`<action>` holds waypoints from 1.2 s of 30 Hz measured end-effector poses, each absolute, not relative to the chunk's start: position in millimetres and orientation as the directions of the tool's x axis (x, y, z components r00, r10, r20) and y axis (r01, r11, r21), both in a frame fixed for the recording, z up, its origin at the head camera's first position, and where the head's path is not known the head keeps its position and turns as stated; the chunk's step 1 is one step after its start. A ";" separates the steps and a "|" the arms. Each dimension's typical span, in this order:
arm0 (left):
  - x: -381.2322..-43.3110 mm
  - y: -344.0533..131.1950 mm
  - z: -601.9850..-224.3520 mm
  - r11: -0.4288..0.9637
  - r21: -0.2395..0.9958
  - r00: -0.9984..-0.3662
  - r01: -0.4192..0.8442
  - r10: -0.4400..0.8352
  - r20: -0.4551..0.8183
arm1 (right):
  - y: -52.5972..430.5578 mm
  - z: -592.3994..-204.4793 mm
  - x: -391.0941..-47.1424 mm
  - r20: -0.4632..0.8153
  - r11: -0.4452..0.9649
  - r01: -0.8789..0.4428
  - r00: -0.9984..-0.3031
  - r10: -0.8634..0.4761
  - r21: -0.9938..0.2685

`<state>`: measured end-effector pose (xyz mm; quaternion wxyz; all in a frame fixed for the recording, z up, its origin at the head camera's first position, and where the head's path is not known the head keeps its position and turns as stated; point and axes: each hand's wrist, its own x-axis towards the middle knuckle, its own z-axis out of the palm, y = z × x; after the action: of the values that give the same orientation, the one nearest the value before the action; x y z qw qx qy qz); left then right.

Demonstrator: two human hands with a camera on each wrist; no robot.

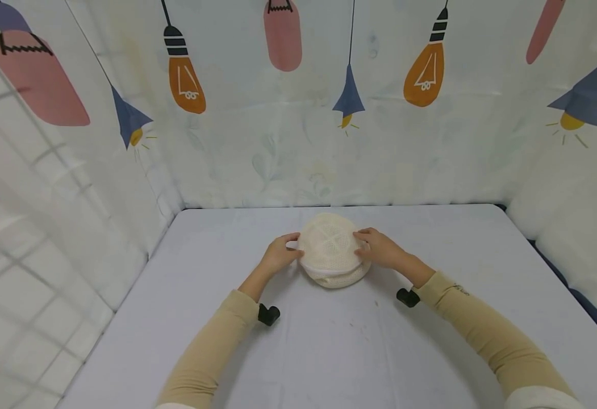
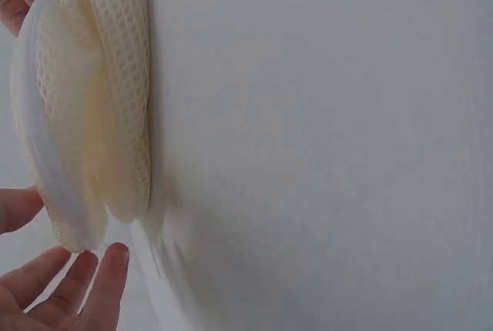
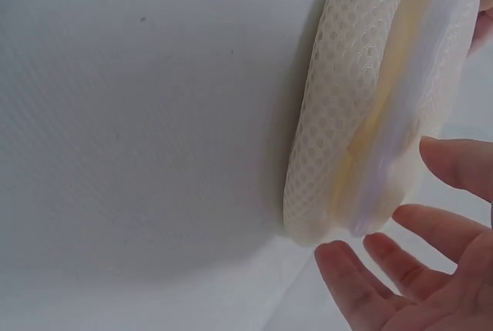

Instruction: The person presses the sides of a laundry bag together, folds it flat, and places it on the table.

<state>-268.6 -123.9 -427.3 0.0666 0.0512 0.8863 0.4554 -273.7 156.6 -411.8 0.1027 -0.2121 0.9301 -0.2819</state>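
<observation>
Nearest, the forearms are covered by tan sleeves, with black wrist mounts seen just beyond the cuffs. Small specks are scattered on the white tabletop. Past them, near the middle of the table's far half, a cream mesh bag is held between two hands. Its left rim is gripped lightly by the left hand, its right rim by the right hand — thumb and fingers parted around the edge on each side.

From the head view, a rounded, seamed crown is seen facing up, and no clear long axis can be told; the pale band is turned toward the person. By the wrist views, what is hidden from above is revealed: a folded gap between two mesh layers, the lower one laid against the tabletop. Edge-on there, the bag is stretched longest from hand to hand.

Farthest, a curtain is printed with hanging lamps and bulbs.
</observation>
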 end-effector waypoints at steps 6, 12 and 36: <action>-268.1 -127.5 -425.4 0.684 0.722 -0.980 0.106 0.196 -0.042 | 155.5 -417.4 -274.3 -0.031 0.737 -0.413 -0.862 -0.506 -0.536; -267.8 -128.8 -425.2 0.734 0.653 -0.969 0.187 0.248 -0.002 | 152.8 -418.5 -272.2 -0.031 0.740 -0.421 -0.859 -0.511 -0.525; -269.4 -125.7 -425.2 0.809 0.375 -0.866 0.452 0.499 -0.031 | 151.5 -421.8 -274.0 -0.055 0.704 -0.515 -0.788 -0.614 -0.488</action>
<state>-269.4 -125.7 -425.2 0.0640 0.2506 0.9489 0.1807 -274.0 151.5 -421.8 0.1071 -0.3078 0.9169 -0.2304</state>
